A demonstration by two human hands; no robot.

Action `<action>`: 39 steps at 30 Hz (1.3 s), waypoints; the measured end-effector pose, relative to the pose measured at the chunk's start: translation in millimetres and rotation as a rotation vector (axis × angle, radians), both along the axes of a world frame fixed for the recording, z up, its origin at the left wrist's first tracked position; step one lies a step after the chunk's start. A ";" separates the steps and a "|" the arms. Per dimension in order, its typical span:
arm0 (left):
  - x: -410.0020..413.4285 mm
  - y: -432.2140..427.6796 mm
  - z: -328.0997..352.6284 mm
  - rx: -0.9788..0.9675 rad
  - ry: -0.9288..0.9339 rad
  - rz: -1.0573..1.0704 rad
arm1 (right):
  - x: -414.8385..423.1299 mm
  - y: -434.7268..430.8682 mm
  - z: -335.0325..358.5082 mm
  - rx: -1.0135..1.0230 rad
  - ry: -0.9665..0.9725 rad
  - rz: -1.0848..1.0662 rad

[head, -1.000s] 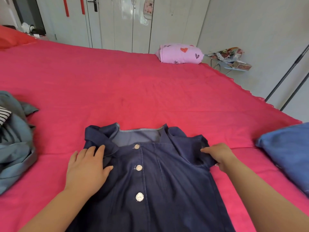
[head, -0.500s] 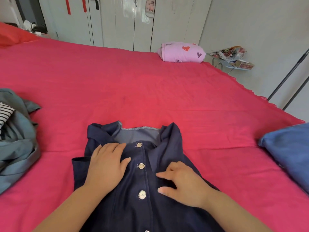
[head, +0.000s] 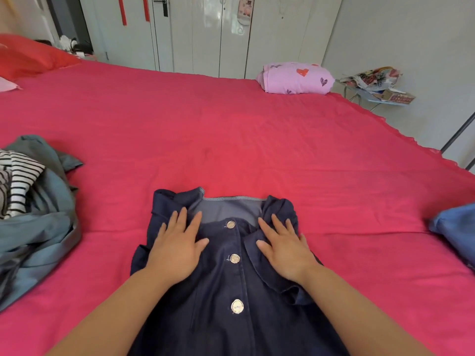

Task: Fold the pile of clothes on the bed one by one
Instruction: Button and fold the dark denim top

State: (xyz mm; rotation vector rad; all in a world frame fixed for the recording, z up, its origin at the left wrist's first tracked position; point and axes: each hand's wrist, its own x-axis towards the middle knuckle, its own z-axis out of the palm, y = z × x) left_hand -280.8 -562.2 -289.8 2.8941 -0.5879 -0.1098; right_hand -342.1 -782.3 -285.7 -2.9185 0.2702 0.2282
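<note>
Denim, dark navy, makes up the dress (head: 205, 319) that lies front-up on the near part of the bed (head: 231, 140), its neckline pointing away from the person and its lower part running out of view at the bottom edge. Three pale round buttons (head: 234, 258) run down its middle in a line. Both shoulder parts are turned inward over the front, and the paler inner side of the cloth shows at the open neck.

The left hand (head: 177, 250) lies flat on the folded left shoulder, fingers straight and slightly spread, palm pressing down and gripping nothing. The right hand (head: 285, 250) lies the same way on the folded right shoulder, fingers straight, thumb pointing toward the buttons. The two hands sit either side of the button line, apart from each other.

At the left edge a loose pile (head: 43, 235) of grey-blue clothes lies on the bed, with a black-and-white striped top (head: 19, 181) on it. A blue garment (head: 455, 227) shows at the right edge. At the far corner of the bed sits a pink bundle (head: 295, 78) printed with hearts. A red pillow (head: 30, 55) lies at the far left, and pale wardrobe doors (head: 205, 34) stand behind the bed.
</note>
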 end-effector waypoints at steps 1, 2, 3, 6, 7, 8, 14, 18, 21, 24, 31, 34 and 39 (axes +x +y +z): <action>-1.4 -1.2 -2.8 0.077 0.039 -0.045 | 0.9 2.6 -4.6 -0.013 0.049 0.009; -2.7 -1.1 -3.2 0.124 0.049 -0.079 | 1.8 3.3 -5.9 -0.011 0.057 0.013; -3.6 0.0 -3.4 0.118 0.032 -0.096 | 2.5 2.0 -4.4 0.004 0.033 0.011; -10.5 8.3 7.1 -0.055 -0.247 -0.108 | 0.5 -6.1 8.7 0.066 -0.171 -0.023; -12.6 13.1 9.9 -0.082 -0.357 -0.065 | -1.7 -8.6 12.9 0.099 -0.251 -0.044; -15.9 18.9 13.7 -0.101 -0.411 0.021 | -5.3 -10.3 15.7 0.138 -0.307 -0.069; -37.5 49.0 21.5 -0.223 0.042 0.403 | -45.5 -20.1 8.6 0.227 -0.206 -0.240; -53.5 40.1 9.9 -0.146 -0.137 0.048 | -60.0 -25.4 15.7 0.241 -0.147 -0.265; -74.1 22.9 9.3 -0.060 -0.086 -0.206 | -66.6 -21.9 20.3 0.203 -0.081 -0.236; -75.5 17.0 17.3 -0.154 -0.088 -0.144 | -73.5 -20.2 27.0 0.218 -0.060 -0.233; -70.0 -53.5 57.4 -0.262 -0.116 -0.195 | -97.2 -24.4 38.0 0.314 -0.114 -0.318; -57.8 -99.5 66.9 -0.292 -0.039 -0.205 | -112.0 -35.1 38.0 0.322 -0.116 -0.379; -42.7 -165.9 58.7 -0.252 0.060 -0.170 | -132.8 -48.5 29.6 0.303 -0.060 -0.391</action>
